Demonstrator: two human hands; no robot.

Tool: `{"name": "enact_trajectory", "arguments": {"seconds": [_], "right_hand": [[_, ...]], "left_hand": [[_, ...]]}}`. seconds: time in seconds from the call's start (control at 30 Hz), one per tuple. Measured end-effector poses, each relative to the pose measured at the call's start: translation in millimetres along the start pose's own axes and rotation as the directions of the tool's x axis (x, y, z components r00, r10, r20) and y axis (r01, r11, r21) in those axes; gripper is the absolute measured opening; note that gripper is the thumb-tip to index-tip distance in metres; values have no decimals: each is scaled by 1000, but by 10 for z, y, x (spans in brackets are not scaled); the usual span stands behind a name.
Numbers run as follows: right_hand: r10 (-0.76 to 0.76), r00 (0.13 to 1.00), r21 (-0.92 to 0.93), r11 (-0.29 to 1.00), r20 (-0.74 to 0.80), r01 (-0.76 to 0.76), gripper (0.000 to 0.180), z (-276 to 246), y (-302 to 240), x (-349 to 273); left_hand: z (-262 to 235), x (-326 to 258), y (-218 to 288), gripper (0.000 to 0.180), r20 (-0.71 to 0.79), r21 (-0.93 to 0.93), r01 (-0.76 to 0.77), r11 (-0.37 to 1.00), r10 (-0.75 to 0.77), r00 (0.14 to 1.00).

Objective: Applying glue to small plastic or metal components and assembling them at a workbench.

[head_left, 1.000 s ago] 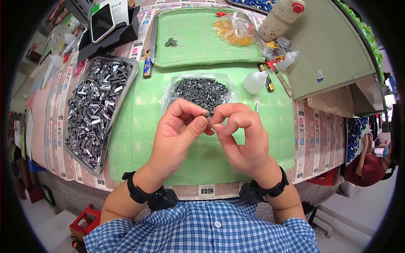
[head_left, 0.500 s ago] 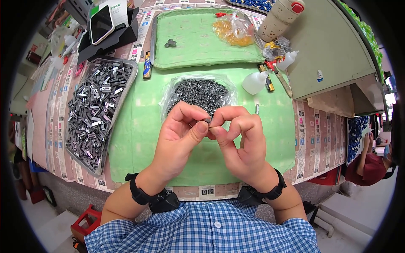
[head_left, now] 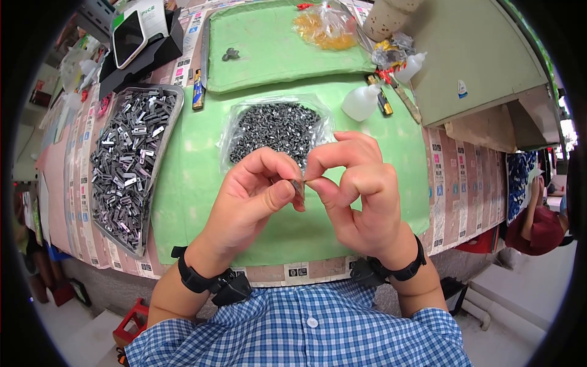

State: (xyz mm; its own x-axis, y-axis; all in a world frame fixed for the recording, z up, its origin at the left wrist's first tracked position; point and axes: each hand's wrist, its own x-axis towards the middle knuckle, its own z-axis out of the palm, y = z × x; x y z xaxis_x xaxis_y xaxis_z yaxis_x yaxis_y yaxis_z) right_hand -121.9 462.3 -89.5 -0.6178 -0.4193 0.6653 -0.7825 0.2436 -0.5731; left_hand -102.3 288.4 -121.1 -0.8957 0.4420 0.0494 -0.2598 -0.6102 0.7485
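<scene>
In front of my chest, over the green mat [head_left: 183, 232], both hands are raised close together. My left hand [head_left: 244, 199] is closed, thumb and fingers pinching a small dark grey piece [head_left: 297, 183]. My right hand [head_left: 364, 196] has its thumb and index fingertip pressed together right against that piece; whatever sits in this pinch is too small to make out. Just beyond the fingers, an open clear plastic bag [head_left: 227, 144] holds a heap of tiny black parts [head_left: 275, 128]. My fingers partly cover the bag's near edge.
On the left stands a metal tray [head_left: 177, 113] full of small dark rectangular pieces [head_left: 128, 165]. A green-lined tray [head_left: 263, 61] at the back carries a bag of amber bits [head_left: 327, 30]. Squeeze bottles [head_left: 361, 103], a marker [head_left: 198, 90] and a grey-green cabinet [head_left: 483, 67] surround the mat.
My view has shifted a little. My hands have turned slightly apart, the right one moving rightward with its fingers more raised, while both pinches stay close together at the small piece.
</scene>
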Motion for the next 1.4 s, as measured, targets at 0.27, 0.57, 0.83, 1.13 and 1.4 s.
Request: {"name": "enact_trajectory", "arguments": {"seconds": [0.27, 0.57, 0.83, 1.13, 1.4], "right_hand": [[114, 993, 50, 992, 19, -115, 28, -24, -44, 12], [121, 993, 37, 992, 9, -121, 30, -8, -46, -1], [105, 994, 30, 994, 16, -105, 29, -5, -30, -10], [60, 998, 76, 995, 30, -63, 28, 10, 39, -39], [37, 998, 174, 984, -56, -26, 12, 91, 74, -92]], "left_hand": [[30, 22, -24, 12, -41, 47, -3, 999, 4, 999], [6, 18, -45, 11, -37, 59, -10, 998, 12, 999], [34, 21, -24, 11, -53, 58, 18, 998, -15, 999], [24, 18, -27, 10, -94, 67, 76, 995, -70, 993], [2, 13, 4, 8, -92, 107, 98, 989, -89, 992]]}}
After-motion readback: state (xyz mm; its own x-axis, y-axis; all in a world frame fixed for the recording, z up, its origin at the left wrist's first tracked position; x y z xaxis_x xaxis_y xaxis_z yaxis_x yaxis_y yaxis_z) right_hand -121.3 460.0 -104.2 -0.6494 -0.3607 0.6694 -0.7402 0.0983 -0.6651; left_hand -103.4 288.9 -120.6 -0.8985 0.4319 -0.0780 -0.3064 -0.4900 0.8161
